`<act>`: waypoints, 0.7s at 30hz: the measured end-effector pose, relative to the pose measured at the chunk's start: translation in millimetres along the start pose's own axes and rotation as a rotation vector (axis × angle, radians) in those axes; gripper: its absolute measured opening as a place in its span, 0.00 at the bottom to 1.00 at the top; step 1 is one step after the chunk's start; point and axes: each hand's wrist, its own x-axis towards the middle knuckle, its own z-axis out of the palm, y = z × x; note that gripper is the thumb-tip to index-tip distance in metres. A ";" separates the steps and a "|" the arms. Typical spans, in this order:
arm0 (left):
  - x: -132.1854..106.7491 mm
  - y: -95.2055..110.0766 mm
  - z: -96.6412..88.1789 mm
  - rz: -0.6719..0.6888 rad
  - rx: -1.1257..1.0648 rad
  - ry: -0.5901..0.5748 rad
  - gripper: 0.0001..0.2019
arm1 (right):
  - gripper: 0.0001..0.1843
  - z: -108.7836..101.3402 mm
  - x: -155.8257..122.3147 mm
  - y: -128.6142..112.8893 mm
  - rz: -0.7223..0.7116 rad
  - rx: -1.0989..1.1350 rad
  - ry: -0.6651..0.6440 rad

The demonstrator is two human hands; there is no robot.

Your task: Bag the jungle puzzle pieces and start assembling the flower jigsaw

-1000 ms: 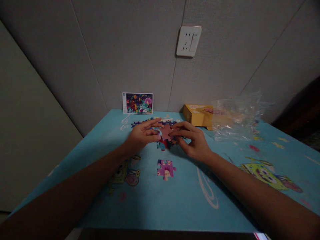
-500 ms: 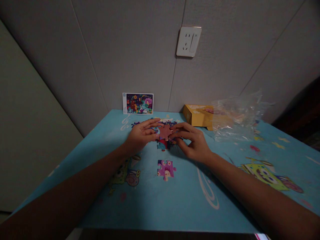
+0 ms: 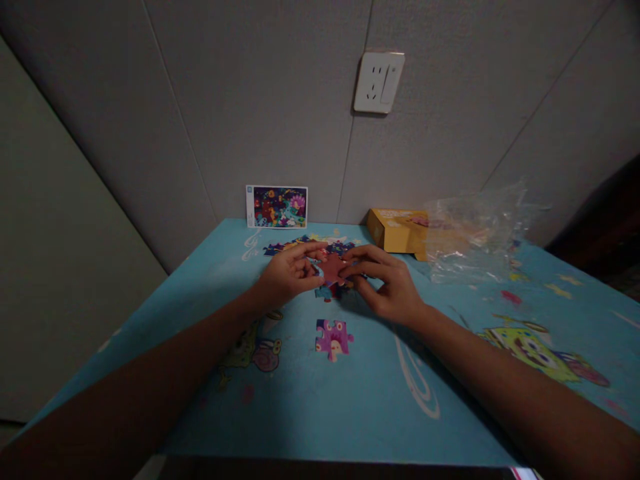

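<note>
Beyond the held puzzle piece point(image 3: 331, 269), a yellow box point(image 3: 404, 237) bears illegible lettering point(image 3: 394, 214).

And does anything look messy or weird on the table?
A little: a crumpled plastic bag sits in front of part of the yellow box, like leftover wrapping. One purple puzzle piece lies apart from the other pieces.

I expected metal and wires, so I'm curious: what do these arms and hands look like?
They're a person's: the left hand and right hand are ungloved, without visible rings or cables. The left forearm and right forearm are bare, with no sleeve or watch showing.
</note>
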 end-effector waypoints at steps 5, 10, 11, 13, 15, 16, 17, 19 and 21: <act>0.1 -0.3 -0.5 0.018 0.011 0.061 0.30 | 0.14 0.2 -0.9 5.4 0.107 -0.078 0.081; 3.9 3.2 -4.2 0.024 0.046 0.270 0.30 | 0.13 3.2 -3.4 14.8 0.258 -0.152 0.033; 5.2 3.4 -5.8 0.028 0.059 0.326 0.30 | 0.13 4.2 -3.8 15.8 0.289 -0.160 -0.009; 7.6 3.4 -9.6 0.023 0.128 0.457 0.29 | 0.13 6.1 -4.1 16.3 0.338 -0.170 -0.107; 9.1 3.1 -14.2 -0.019 0.244 0.593 0.26 | 0.13 7.3 -4.0 15.5 0.343 -0.174 -0.202; 9.3 2.8 -16.5 -0.056 0.294 0.644 0.26 | 0.14 7.5 -3.9 14.9 0.330 -0.175 -0.240; 9.2 2.4 -18.8 -0.103 0.329 0.674 0.26 | 0.15 7.5 -3.8 14.2 0.312 -0.178 -0.271; 8.6 0.7 -23.0 -0.197 0.358 0.687 0.27 | 0.17 7.3 -3.8 13.3 0.274 -0.190 -0.316; 8.0 -3.1 -26.5 -0.254 0.411 0.656 0.30 | 0.18 7.1 -4.2 13.0 0.247 -0.202 -0.352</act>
